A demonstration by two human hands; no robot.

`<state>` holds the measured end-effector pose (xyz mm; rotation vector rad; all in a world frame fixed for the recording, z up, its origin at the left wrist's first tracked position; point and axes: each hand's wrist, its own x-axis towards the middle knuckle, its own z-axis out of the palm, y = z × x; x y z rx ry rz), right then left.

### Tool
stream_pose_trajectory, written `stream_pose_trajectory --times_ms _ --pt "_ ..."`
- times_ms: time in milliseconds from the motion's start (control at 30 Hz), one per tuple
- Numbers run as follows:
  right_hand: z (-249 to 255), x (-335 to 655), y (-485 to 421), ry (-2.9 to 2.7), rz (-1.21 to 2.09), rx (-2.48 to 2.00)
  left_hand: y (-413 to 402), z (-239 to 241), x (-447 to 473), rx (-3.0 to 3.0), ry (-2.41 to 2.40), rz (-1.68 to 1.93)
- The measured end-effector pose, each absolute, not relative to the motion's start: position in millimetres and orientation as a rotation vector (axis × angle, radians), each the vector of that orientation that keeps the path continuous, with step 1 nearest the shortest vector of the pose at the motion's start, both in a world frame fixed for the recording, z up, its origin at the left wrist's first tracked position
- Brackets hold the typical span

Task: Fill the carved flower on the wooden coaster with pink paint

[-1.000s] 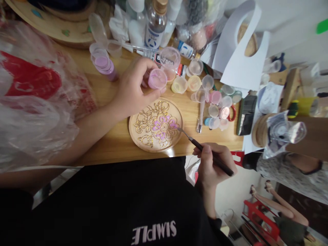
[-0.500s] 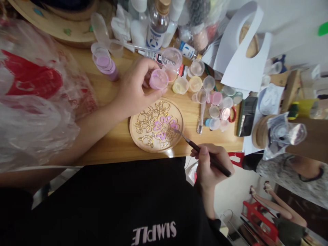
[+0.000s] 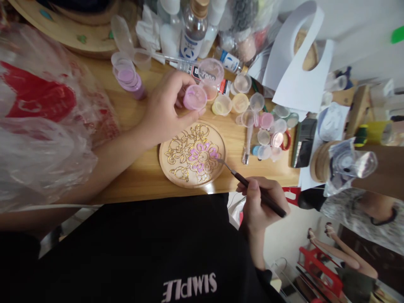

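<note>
My left hand [image 3: 170, 109] grips a small clear cup with pink-purple contents [image 3: 195, 98], tilted toward me above the far rim of a round wooden plate. My right hand [image 3: 263, 202] is closed around the dark handle of a small palette knife [image 3: 243, 181], whose thin metal tip meets the flower's right side. The round wooden plate [image 3: 168, 174] lies near the table edge. Gold outlines of flowers and leaves cover it, and several petals of the large flower [image 3: 203, 157] are filled with purple.
Several small lidded cups [image 3: 240, 103] of colour stand right of my left hand. An open purple cup [image 3: 128, 78] is at the left. Behind are bottles [image 3: 191, 42] and a glue tube [image 3: 202, 75]. A plastic bag [image 3: 47, 160] lies left; a person [image 3: 356, 263] sits at lower right.
The palette knife's tip has shifted very slightly to the right, along with my right hand. My left hand and the cup stay practically where they were.
</note>
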<state>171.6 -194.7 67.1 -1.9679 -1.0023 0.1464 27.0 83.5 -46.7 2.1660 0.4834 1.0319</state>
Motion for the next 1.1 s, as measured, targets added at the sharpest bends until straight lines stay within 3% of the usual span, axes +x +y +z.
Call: stream_pose_trajectory --times_ms 1100 --pt "62.5 167.8 -194.3 -1.041 0.144 -1.97 84.8 -46.1 26.8 2.156 0.507 1.04"
